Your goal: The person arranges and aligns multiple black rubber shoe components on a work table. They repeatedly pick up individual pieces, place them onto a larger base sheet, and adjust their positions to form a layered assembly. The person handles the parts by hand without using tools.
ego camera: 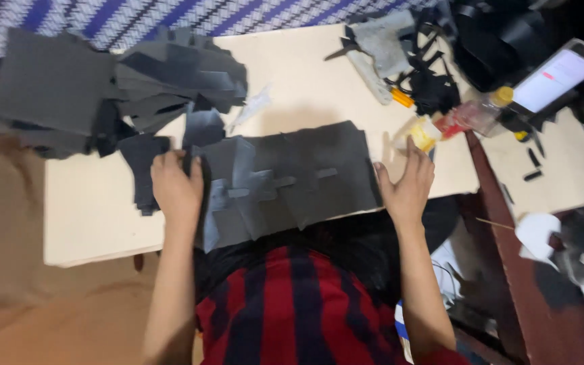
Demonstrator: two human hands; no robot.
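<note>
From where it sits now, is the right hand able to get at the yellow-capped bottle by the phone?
Probably yes. The right hand rests at the dark sheets' right edge, and the bottle lies just beyond on the board. Only small yellow scraps lie between, nothing tall.

A pile of dark grey sheets (55,91) lies at the far left of the pale table (96,209), with a heap of black cut pieces (184,71) just beside it. A small clear scrap (251,105) sits near the heap. At the far right, a grey cloth (386,40) lies among black strips (434,84), with an orange-tipped tool (401,98) between them. A plastic bottle (482,111) with a yellow cap lies near a lit phone (559,76). Striped fabric (170,15) runs behind the table. White scraps (539,233) lie low at the right.
</note>
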